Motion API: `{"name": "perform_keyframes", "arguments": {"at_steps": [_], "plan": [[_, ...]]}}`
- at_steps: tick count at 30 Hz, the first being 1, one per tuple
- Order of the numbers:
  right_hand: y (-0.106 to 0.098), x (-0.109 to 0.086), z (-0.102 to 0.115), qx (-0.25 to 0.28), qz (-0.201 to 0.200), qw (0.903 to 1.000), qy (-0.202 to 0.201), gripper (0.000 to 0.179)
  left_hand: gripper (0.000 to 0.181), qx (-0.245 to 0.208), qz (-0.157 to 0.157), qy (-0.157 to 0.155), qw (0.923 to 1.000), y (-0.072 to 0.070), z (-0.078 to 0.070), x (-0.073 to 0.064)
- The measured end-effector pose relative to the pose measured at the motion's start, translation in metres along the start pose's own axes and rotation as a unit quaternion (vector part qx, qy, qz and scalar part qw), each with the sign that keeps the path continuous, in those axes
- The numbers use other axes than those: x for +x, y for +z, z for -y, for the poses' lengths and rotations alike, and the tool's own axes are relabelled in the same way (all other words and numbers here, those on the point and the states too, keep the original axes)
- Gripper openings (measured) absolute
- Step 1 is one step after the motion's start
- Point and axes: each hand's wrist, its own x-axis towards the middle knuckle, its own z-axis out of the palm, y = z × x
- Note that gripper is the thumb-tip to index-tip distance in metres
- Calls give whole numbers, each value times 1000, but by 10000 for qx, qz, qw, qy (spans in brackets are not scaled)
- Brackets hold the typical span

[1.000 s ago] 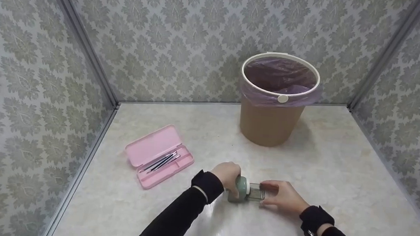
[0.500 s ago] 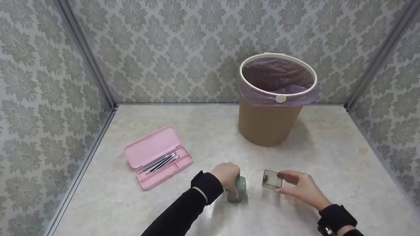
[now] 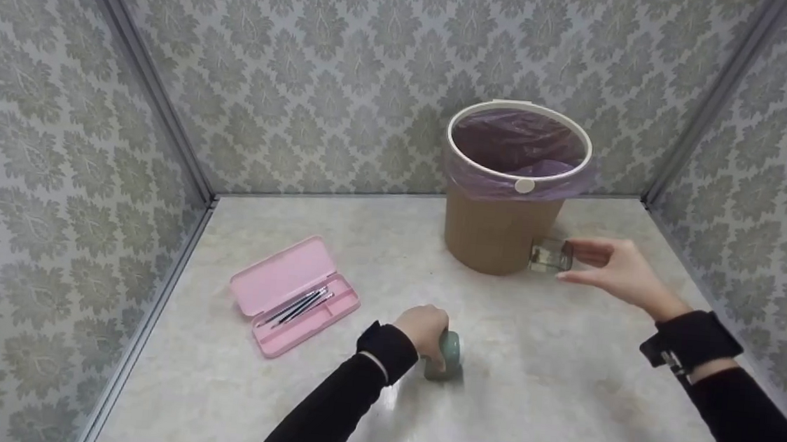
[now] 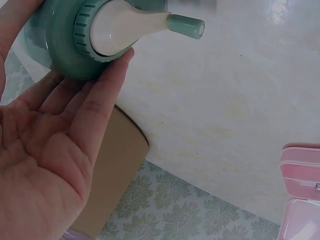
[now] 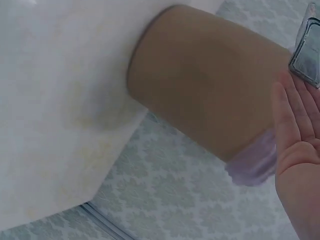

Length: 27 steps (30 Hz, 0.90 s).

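Note:
My left hand (image 3: 423, 329) grips a green crank pencil sharpener (image 3: 452, 355) against the table. In the left wrist view its white crank arm with a green knob (image 4: 185, 26) sticks out beyond the fingers. Between thumb and fingers, my right hand (image 3: 618, 270) pinches a small clear shavings drawer (image 3: 549, 255), with something dark inside. It is raised in front of the lower right side of the brown bin (image 3: 495, 229). Only part of the drawer (image 5: 307, 57) shows at the right edge of the right wrist view.
The bin stands at the back, with a purple liner (image 3: 519, 143) folded over its white rim. At left, an open pink pencil case (image 3: 283, 279) holds several striped pencils (image 3: 301, 307). Patterned walls (image 3: 341, 76) enclose the table's back and sides.
The drawer has come out of the sharpener and moved right, then up and back toward the bin with my right hand. My left hand stays in place on the sharpener.

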Motion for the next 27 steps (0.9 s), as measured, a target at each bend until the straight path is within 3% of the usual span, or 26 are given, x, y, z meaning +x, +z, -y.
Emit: {"name": "perform_keyframes", "arguments": {"at_steps": [6,13,17,20,27], "plan": [[-42,29,39,-301,-152,9993,187,68,39,11,-29,-11,10000,-1,1,-1],[-68,68,66,-222,-260,9984,449,69,39,-71,10,-97,9999,-1,2,-3],[-72,87,74,-354,-589,9968,418,69,38,-87,-5,-70,9999,-3,2,-5],[-69,99,80,-767,-918,9919,425,67,38,-113,-29,-23,9999,-4,1,-6],[-55,120,85,-1981,-1305,9712,227,55,38,-86,-85,-3,9999,-4,-1,-5]]}}
